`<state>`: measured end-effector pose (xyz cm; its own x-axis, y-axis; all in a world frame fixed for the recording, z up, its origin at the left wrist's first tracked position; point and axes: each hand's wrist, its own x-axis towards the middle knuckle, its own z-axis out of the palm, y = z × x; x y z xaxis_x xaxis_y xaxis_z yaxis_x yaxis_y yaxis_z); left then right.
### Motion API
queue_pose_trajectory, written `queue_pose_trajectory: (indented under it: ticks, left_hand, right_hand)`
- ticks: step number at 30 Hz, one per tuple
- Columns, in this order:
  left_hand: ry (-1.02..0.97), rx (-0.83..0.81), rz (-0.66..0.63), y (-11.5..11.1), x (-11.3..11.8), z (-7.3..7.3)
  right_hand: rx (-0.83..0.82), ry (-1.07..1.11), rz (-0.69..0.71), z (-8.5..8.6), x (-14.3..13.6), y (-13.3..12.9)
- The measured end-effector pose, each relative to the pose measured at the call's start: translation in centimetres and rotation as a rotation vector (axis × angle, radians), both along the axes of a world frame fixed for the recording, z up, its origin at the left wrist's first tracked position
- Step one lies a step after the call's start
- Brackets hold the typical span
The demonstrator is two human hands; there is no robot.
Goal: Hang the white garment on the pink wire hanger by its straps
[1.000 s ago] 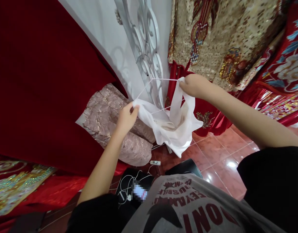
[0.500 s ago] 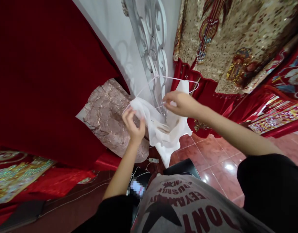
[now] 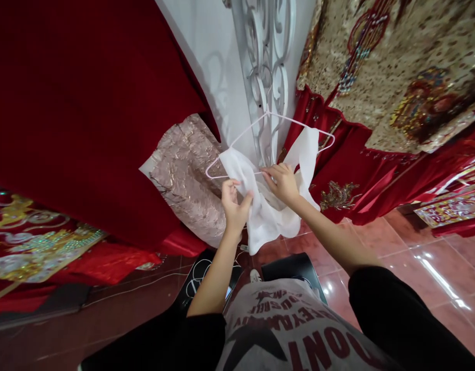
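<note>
A white garment [image 3: 262,211] hangs on a pale pink hanger [image 3: 248,128] in front of a white scrolled metal stand. My left hand [image 3: 236,202] is at the garment's left side, thumb and fingers apart with the cloth's edge between or behind them; a firm grip does not show. My right hand [image 3: 281,181] is at the hanger's lower bar near the middle, its thumb and fingertips pinched together. Whatever sits in that pinch is too small to make out.
The white metal stand [image 3: 279,82] rises behind. A pinkish textured garment [image 3: 186,175] and red cloth [image 3: 86,103] lie left; a gold sequined garment [image 3: 407,93] hangs right. Black seats [image 3: 295,269] and a white cable [image 3: 136,286] are below, over red floor tiles.
My right hand has moved down and closer to my left hand, its fingers now pinched. My left hand has shifted inward over the cloth. The view has moved, and the garment's lower part hangs differently.
</note>
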<state>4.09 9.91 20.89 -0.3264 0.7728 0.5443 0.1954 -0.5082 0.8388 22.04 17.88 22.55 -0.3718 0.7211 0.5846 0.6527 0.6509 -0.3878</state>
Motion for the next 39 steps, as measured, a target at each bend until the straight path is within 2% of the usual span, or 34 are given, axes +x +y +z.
queue_pose_trajectory:
  ticks: [2,4,9,13,15,18,20,22,24,28,33,35,37,39]
  left_hand:
    - [-0.042,0.004,0.030,0.5,-0.2,1.2]
    - [-0.092,-0.031,0.031,1.2,-0.3,1.8]
    - [-0.212,-0.080,-0.063,2.2,-0.1,2.9]
    - [-0.264,-0.107,-0.121,2.7,-0.5,5.6]
    - [-0.331,-0.134,-0.182,3.3,-1.5,7.5]
    - [-0.504,-0.162,-0.272,4.1,-4.2,10.0]
    - [-0.671,-0.144,-0.213,3.8,-6.2,10.9]
    - [-0.849,-0.118,-0.089,2.6,-7.5,11.0]
    - [-0.941,-0.157,-0.038,1.0,-7.7,10.5]
    - [-0.867,-0.283,-0.106,-1.7,-5.3,8.8]
    - [-0.782,-0.197,-0.113,-2.6,-2.7,8.6]
    - [-0.772,-0.204,-0.122,-2.6,-2.6,8.8]
    - [-0.770,-0.204,-0.130,-2.6,-2.6,8.9]
    - [-0.766,-0.203,-0.139,-2.5,-2.7,8.9]
  right_hand:
    - [0.013,0.018,-0.023,-0.3,-0.2,0.1]
    - [0.024,0.028,-0.042,-0.5,-0.4,0.1]
    - [0.016,0.023,-0.034,-0.1,0.0,-0.2]
    - [-0.027,0.042,0.006,0.9,0.5,-0.6]
    - [-0.059,0.050,0.039,1.4,0.6,-0.8]
    - [-0.088,0.058,0.052,1.7,0.6,-0.9]
    - [-0.094,0.058,0.029,1.7,0.7,-0.9]
    - [-0.102,0.053,0.026,1.6,0.8,-0.9]
    - [-0.116,0.059,0.066,1.4,0.6,-0.8]
    - [-0.151,0.126,0.158,1.3,-0.5,-0.9]
    - [-0.120,0.229,0.173,1.9,0.1,-1.0]
    - [-0.029,0.322,0.015,2.2,1.6,-0.4]
    - [0.042,0.428,-0.260,2.6,3.4,0.8]
    - [-0.005,0.480,-0.474,2.9,4.9,2.4]
